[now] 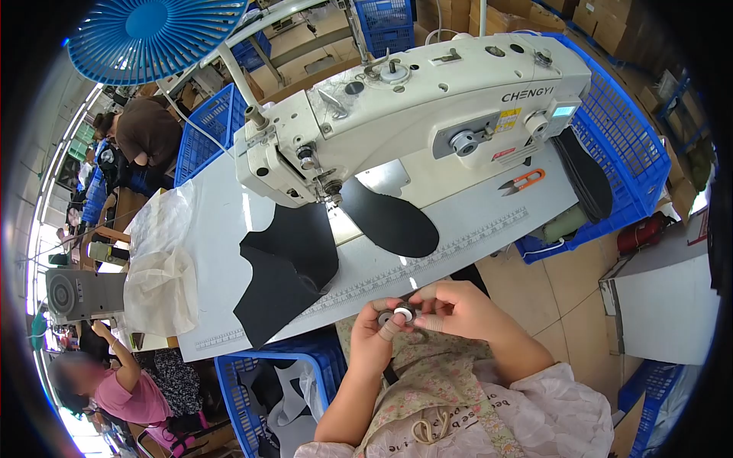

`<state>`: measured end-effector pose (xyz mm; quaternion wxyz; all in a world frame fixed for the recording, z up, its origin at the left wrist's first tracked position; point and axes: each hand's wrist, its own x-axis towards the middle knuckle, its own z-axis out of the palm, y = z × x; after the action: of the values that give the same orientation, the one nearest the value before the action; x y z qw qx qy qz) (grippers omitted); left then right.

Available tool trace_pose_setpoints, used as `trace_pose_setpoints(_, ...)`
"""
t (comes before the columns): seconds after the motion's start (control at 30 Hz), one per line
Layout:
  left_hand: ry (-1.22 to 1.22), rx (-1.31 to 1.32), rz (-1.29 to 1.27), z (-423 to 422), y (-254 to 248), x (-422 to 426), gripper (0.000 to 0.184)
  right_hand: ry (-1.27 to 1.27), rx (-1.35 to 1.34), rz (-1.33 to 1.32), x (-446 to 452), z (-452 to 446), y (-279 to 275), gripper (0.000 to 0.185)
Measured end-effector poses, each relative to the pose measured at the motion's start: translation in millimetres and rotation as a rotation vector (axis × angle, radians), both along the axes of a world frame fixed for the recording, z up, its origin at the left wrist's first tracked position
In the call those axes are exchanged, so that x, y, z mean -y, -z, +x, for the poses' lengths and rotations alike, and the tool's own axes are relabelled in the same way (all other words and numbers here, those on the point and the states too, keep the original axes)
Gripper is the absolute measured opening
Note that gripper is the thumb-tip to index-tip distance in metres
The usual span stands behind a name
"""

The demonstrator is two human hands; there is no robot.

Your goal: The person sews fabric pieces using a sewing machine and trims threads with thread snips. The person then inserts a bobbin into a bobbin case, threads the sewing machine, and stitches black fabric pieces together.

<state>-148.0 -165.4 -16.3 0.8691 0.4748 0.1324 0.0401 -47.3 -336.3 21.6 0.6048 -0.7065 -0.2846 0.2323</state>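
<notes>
My left hand [372,336] and my right hand [460,307] are together in front of my apron, just off the table's near edge. Fingers of both are closed around a small bobbin [405,311] with a white round face and a dark rim. A second small grey metal round piece [385,316] shows at my left fingertips; its kind is hard to make out. Beyond my hands stands a white sewing machine [427,99]. Black cut pieces lie by its needle: a rounded insole-shaped one [393,221] and a notched one [286,267].
Orange-handled thread snips [523,182] lie on the table [473,221], which has a ruler strip along its front. Blue crates stand below left [229,382] and at right [641,145]. A blue fan [149,27] hangs upper left. Two other people [149,126] [134,389] work at left.
</notes>
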Motion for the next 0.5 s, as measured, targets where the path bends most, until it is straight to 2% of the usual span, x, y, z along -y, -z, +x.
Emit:
trace_pose_setpoints(0.1, 0.015, -0.084, -0.050, -2, 1, -5, 0.025, -0.040, 0.096, -0.001, 4, 4, 6, 0.015)
trace_pose_setpoints(0.17, 0.098, -0.128, -0.255, -3, 2, -8, 0.027, 0.039, 0.064, 0.031, 3, 4, 7, 0.011)
trace_pose_setpoints(0.2, 0.099, -0.128, -0.255, -2, 3, -8, 0.027, 0.040, 0.064, 0.032, 1, 4, 9, 0.011)
trace_pose_setpoints(0.27, 0.126, -0.087, -0.423, -2, 3, -7, 0.027, 0.073, -0.020, 0.127, -4, 1, 14, 0.008)
trace_pose_setpoints(0.3, 0.126, -0.088, -0.423, -1, 4, -7, 0.027, 0.073, -0.020, 0.128, -5, -1, 16, 0.008)
trace_pose_setpoints(0.37, 0.150, -0.068, -0.558, -1, 5, -7, 0.030, 0.088, -0.194, 0.231, -8, -4, 20, 0.008)
trace_pose_setpoints(0.5, 0.110, -0.082, -0.526, 0, 6, -3, 0.029, 0.057, -0.184, 0.187, -8, -4, 20, 0.006)
